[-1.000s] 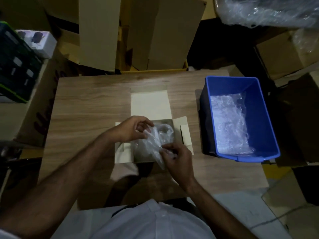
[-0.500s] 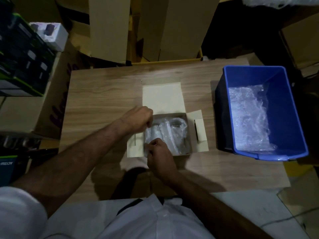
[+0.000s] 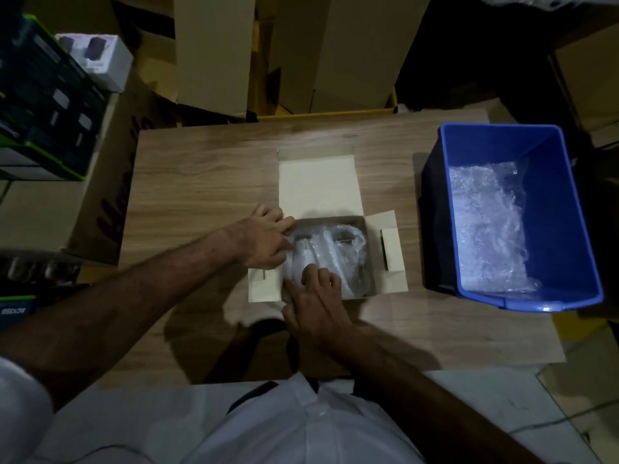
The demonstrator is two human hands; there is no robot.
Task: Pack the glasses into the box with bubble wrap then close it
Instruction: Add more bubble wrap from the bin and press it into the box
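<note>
Nearest you, your right hand (image 3: pixel 315 306) lay over the near edge of the box (image 3: pixel 365 222), its fingers fairly straight and pressing down on the bubble wrap bundle (image 3: pixel 330 252) rather than curling round it. Just left of that, your left hand (image 3: pixel 264 237) reached over the box's left wall, fingertips on the wrap; whether they pinched it or only pushed, I could not tell. The glasses sat inside the box, swaddled in the wrap, their outline too blurred to make out. Judge the bundle light, soft and springy outside, slippery plastic, fragile within: press with flat fingers on the padding, not on any hard ridge. Beyond the bundle the lid (image 3: pixel 318 185) lay open and flat on the surface (image 3: pixel 201 169); thin card, so take it by its far edge.
</note>
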